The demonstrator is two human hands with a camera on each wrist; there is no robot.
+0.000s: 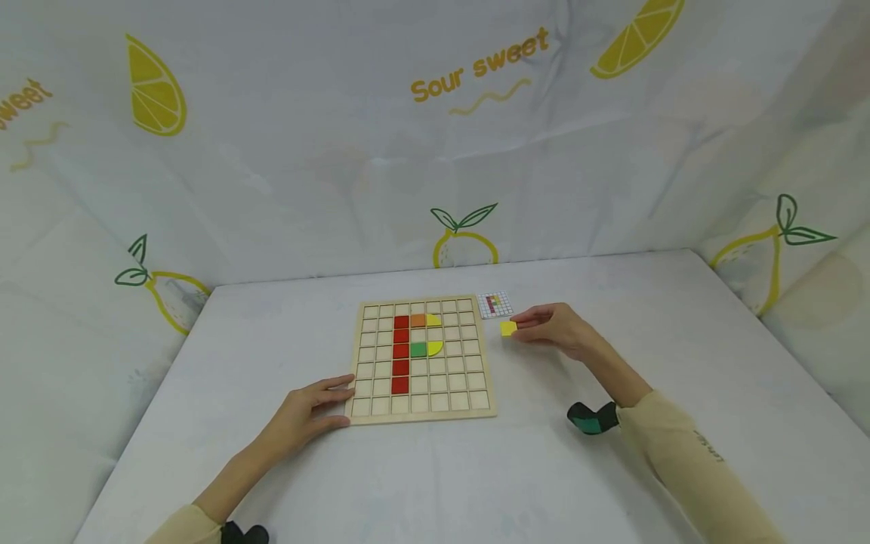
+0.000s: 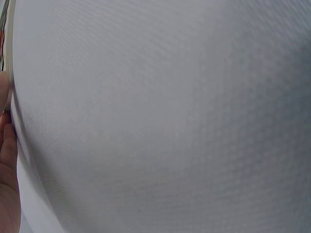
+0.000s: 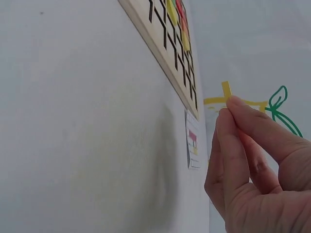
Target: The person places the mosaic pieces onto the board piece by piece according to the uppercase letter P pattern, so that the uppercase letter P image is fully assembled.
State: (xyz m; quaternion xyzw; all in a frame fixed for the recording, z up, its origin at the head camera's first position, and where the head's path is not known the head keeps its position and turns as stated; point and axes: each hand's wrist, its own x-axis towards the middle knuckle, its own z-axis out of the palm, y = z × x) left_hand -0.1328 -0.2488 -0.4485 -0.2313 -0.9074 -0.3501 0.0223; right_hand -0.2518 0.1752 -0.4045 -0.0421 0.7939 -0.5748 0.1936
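Note:
A wooden grid board (image 1: 421, 419) lies on the table, its left edge touched by my left hand (image 1: 304, 412), whose fingers and thumb are fairly straight. In its cells is a column of several red square tiles (image 1: 401, 350). Beside them sit an orange tile (image 1: 418, 320), a green tile (image 1: 418, 350) and two rounded yellow tiles (image 1: 435, 348). Right of the board, my right hand (image 1: 553, 330) pinches a yellow square tile (image 1: 507, 329) between thumb and fingertips. The right wrist view shows that tile edge-on, held off the table. In the left wrist view only part of the left hand (image 2: 8, 165) appears.
A small printed card (image 1: 495, 304) with a coloured grid pattern lies by the board's upper right corner. A white cloth with lemon drawings (image 1: 465, 249) hangs behind the white table (image 1: 285, 332). A black and green strap (image 1: 591, 419) sticks out at the right wrist.

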